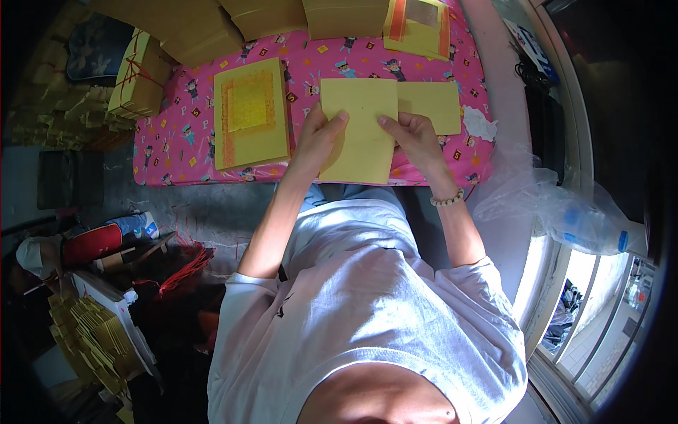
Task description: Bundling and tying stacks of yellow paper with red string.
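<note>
Both my hands hold a plain yellow paper (359,134) upright over the near part of the table. My left hand (321,140) grips its left edge, thumb on the front; my right hand (418,141), with a beaded bracelet at the wrist, pinches the right edge the same way. Whether it is one sheet or several cannot be told. To the left lies a stack of yellow paper (279,134) whose top bears a bright yellow square in an orange border. Another plain yellow paper (434,106) lies behind my right hand.
A pink patterned cloth (191,152) covers the table. Cardboard boxes (272,18) line its far side, with orange-striped yellow paper (417,39) at far right. A tied bundle (138,81) stands left; a plastic bag (537,198) hangs right. Another person (42,254) sits at lower left near stacked paper (95,336).
</note>
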Motion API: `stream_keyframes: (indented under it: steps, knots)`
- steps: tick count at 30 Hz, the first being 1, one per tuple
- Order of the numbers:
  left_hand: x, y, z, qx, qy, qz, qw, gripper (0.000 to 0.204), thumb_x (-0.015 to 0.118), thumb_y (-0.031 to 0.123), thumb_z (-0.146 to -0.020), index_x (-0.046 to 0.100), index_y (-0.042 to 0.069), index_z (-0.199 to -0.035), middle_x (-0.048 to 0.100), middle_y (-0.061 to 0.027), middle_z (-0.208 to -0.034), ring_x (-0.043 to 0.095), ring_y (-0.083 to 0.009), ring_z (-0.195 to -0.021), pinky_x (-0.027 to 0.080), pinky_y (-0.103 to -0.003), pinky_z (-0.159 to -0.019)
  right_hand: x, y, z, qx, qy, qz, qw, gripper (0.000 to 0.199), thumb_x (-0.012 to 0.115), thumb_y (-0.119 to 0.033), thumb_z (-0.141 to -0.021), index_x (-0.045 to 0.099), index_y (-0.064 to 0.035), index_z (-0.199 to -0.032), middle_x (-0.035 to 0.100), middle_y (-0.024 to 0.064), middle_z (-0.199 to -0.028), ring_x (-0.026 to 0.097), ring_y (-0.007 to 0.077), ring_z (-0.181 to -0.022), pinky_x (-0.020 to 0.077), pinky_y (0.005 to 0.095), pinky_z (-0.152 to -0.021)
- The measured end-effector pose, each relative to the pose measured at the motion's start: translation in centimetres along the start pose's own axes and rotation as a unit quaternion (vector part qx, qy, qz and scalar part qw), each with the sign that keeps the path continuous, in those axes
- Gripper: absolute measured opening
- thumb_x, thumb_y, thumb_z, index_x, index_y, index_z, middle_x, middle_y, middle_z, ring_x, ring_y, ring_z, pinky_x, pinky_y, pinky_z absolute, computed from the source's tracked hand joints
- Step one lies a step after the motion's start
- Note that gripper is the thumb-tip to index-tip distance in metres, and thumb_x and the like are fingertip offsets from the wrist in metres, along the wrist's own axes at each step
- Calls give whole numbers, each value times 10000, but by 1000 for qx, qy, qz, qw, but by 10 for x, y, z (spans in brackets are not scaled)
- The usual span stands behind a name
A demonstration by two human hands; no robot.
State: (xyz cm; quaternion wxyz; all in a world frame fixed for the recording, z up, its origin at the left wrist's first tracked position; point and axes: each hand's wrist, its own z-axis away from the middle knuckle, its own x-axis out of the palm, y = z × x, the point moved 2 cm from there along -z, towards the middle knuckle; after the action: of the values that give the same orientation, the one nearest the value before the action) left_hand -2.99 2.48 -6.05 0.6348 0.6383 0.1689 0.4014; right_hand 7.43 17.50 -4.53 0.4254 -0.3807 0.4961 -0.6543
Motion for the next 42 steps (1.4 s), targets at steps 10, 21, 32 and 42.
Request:
stream_keyframes:
  steps: [10,21,32,42]
  knots:
    - [-3,0,-14,-32,18,-7,999,297,516,106,-921,481,11,-1201,596,-89,-1112,561,-153,-1009,431,-299,-866,2,1,3,-1,-10,11,1000,300,616,-251,-896,633,40,-967,672,75,-774,661,128,-641,558,254,-541]
    - [-5,-4,-24,9,24,-6,1000,281,506,100,-922,476,-4,-1181,601,-98,-1078,570,-161,-979,439,-305,-851,1,11,16,123,-42,22,991,316,629,-276,-885,621,17,-1005,674,71,-803,661,109,-662,546,213,-517]
    - [-7,-7,-27,3,19,-3,1000,300,516,119,-924,480,2,-1198,602,-86,-1096,569,-149,-993,441,-294,-852,-1,19,30,136,-34,-28,990,314,636,-278,-878,636,10,-1003,691,115,-834,681,134,-686,562,217,-576]
    - [-3,-5,-24,13,42,-22,999,266,505,99,-922,469,-1,-1165,601,-90,-1064,570,-149,-962,441,-297,-826,-5,26,35,98,-13,-56,994,285,633,-253,-885,647,13,-985,682,88,-813,662,107,-652,550,200,-583]
